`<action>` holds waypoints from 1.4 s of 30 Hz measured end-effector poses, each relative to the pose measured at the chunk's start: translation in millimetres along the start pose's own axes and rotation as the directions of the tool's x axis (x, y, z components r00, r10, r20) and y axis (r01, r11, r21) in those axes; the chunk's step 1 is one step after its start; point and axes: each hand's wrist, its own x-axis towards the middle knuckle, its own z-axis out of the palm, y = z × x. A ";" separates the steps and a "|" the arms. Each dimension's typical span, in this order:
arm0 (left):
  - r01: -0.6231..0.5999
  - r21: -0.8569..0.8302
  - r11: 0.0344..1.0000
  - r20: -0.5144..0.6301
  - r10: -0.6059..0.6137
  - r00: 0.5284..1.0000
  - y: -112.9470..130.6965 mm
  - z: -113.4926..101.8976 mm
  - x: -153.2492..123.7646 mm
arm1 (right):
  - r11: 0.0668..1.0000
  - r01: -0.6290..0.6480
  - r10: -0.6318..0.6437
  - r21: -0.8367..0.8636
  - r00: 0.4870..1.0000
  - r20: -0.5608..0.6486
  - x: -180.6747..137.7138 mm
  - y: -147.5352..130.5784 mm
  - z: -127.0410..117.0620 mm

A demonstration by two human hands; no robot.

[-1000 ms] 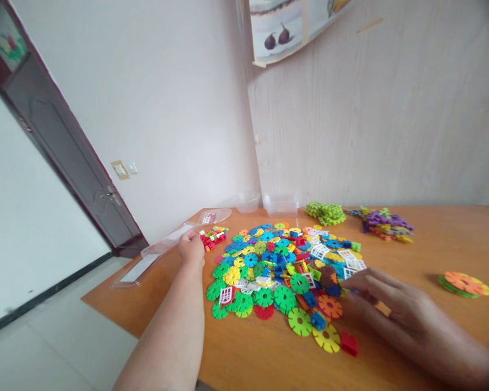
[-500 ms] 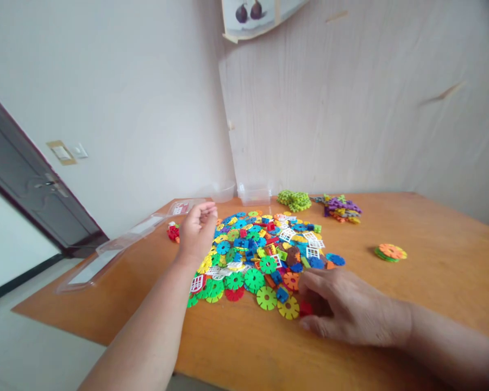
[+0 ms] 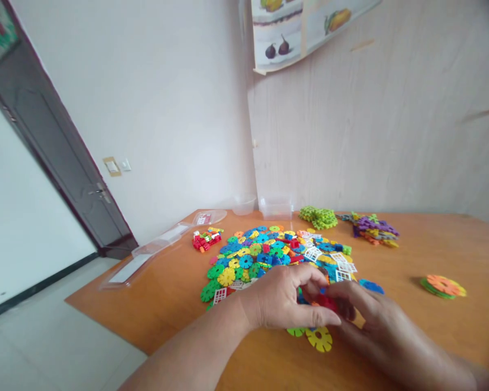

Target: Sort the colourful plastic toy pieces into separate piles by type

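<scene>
A heap of coloured plastic pieces (image 3: 264,252) lies on the orange wooden table (image 3: 464,331): round toothed discs, small blocks and white window grids. My left hand (image 3: 285,298) and my right hand (image 3: 362,312) meet at the heap's near edge. Both hands have curled fingers pinched together on a small red block (image 3: 325,302). A yellow disc (image 3: 320,339) lies on the table just below them. A blue disc (image 3: 370,285) shows beside my right hand.
A small pile of red pieces (image 3: 206,239) lies left of the heap. At the back stand a clear lid (image 3: 163,247), two clear tubs (image 3: 275,206), a green stack (image 3: 318,216) and a purple stack (image 3: 372,228). An orange and green disc stack (image 3: 442,285) sits at the right.
My left hand came from the far left of the heap to its near edge and closed on the red block together with my right hand. The camera has tilted.
</scene>
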 end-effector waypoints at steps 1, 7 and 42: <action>0.008 -0.023 1.000 -0.002 -0.008 1.000 -0.5 2.5 0.4 | 1.000 0.001 -0.001 -0.003 1.000 -0.013 0.3 -1.4 0.7; 0.038 -0.085 0.996 -0.136 -0.049 0.989 -13.9 -8.5 6.8 | 1.000 -0.014 0.013 -0.018 0.998 -0.064 -1.8 -1.3 1.8; 0.477 -0.260 0.840 -0.958 -0.285 -0.021 -174.7 -173.8 -51.0 | 0.999 -0.002 0.001 -0.040 1.000 -0.014 -4.9 27.0 -9.8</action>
